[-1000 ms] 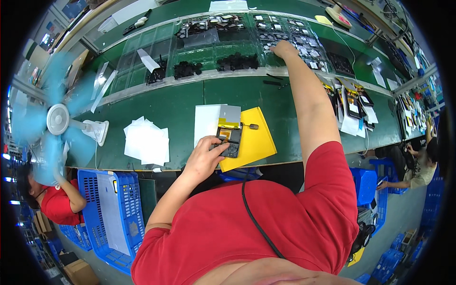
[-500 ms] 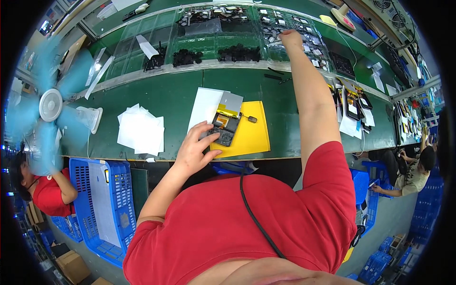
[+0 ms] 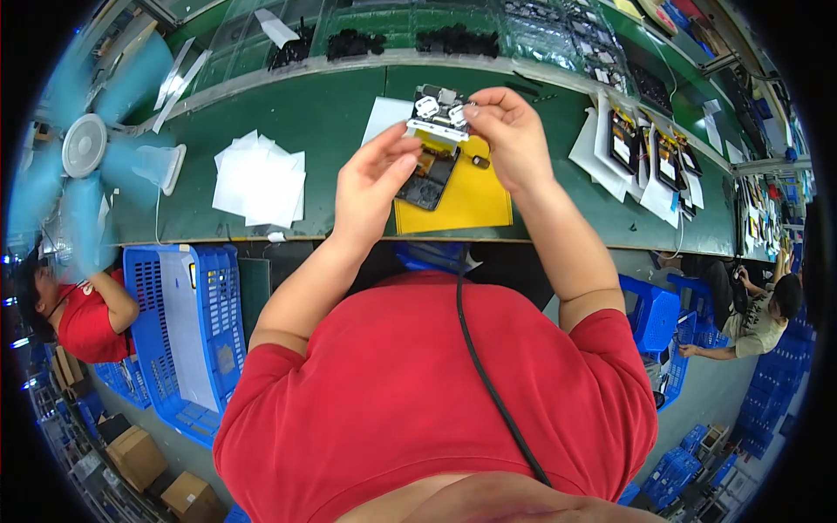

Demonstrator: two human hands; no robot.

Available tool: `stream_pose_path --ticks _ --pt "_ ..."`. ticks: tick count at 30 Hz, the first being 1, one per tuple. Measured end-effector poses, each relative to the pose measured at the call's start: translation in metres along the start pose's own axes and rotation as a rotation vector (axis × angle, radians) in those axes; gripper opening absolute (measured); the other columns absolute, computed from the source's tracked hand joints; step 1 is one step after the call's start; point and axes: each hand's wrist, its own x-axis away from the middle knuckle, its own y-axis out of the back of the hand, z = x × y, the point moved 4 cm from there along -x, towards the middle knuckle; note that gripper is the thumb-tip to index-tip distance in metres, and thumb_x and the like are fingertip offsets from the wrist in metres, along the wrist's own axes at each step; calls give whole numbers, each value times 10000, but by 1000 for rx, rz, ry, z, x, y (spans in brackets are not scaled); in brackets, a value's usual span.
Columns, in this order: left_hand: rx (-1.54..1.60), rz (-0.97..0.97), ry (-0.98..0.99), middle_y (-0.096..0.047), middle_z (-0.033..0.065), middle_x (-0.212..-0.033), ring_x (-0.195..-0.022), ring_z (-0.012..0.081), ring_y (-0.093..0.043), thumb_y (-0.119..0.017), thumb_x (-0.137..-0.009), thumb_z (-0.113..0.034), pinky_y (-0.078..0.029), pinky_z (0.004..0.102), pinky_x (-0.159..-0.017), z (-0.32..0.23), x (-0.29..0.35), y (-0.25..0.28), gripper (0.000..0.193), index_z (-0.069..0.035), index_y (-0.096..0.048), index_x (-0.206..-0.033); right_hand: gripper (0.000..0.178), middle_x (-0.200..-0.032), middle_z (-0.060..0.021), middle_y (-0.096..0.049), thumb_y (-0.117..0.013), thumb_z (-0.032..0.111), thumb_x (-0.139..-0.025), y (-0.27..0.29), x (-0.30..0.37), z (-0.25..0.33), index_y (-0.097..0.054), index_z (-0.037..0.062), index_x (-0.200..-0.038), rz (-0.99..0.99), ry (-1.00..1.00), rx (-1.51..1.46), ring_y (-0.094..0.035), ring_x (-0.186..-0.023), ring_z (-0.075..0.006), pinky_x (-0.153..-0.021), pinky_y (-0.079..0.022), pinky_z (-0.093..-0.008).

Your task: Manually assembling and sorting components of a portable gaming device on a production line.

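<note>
My right hand (image 3: 514, 135) pinches the right edge of a small dark board with white pieces (image 3: 438, 109). The board is over the far end of an opened handheld device (image 3: 425, 187); whether it touches the panel behind it I cannot tell. A yellow strip shows between the board and the dark device body. My left hand (image 3: 375, 183) is beside the board's near left corner, thumb and fingers apart, partly covering the device's left side. Under the device lie a yellow folder (image 3: 471, 205) and a white sheet (image 3: 384, 118). A small dark piece (image 3: 480, 162) sits right of the device.
White papers (image 3: 259, 183) lie to the left, near a spinning blue fan (image 3: 85, 146). Several opened devices on papers (image 3: 623, 148) lie right. Trays of black parts (image 3: 458, 41) line the far side. Blue crates (image 3: 183, 340) and other people (image 3: 91, 318) are beyond the table edge.
My right hand has come back from the far tray to the device, now with the board. My left hand has lifted off the device's lower part and moved up to the board's left corner.
</note>
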Motion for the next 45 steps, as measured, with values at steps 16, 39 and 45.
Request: stream_pose_path --ticks 16,39,45 --pt "-295 374 345 -653 36 -893 -829 78 -630 -606 -917 -18 -513 237 -720 -1 36 6 165 43 -597 -1070 324 -930 -60 -575 -770 134 -786 -29 86 -4 -603 19 -1038 299 311 657 -554 -770 -137 -716 -471 -269" --pt "286 -96 141 -656 48 -1010 -907 105 -598 -562 -970 -102 -468 278 -840 22 47 9 137 -22 -611 -1070 360 -1034 -134 -594 -781 34 -719 -45 96 -15 -653 43 -1055 37 747 897 -586 -942 -280 -767 -496 -355" --pt "367 -161 250 -641 50 -981 -862 111 -626 -564 -968 -108 -591 306 -762 24 48 -1 176 1 -601 -1102 300 -1034 -116 -625 -770 8 -694 -50 90 -22 -712 83 -979 44 890 1020 -617 -914 -291 -771 -507 -381"
